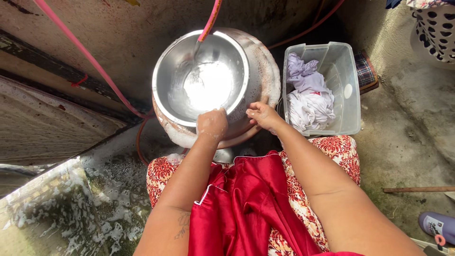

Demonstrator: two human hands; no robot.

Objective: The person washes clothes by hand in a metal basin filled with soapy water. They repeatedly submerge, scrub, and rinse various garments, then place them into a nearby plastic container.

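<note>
A shiny steel basin (166, 95) holds water and sits inside a larger, soapy metal basin (268, 71). A pink hose (209, 21) runs water into it from above. My left hand (212, 124) is closed over the near rim of the steel basin. My right hand (263, 115), wet and soapy, rests with bent fingers against the near right rim of the outer basin. Red satin cloth (246, 199) lies over my lap, on a red and white flowered garment (339, 149).
A clear plastic tub (348, 90) at the right holds wrung white and lilac clothes (308, 95). Soapy water covers the concrete floor (95, 204) at the left. A white perforated basket (436, 28) stands top right. A purple sandal (437, 226) lies bottom right.
</note>
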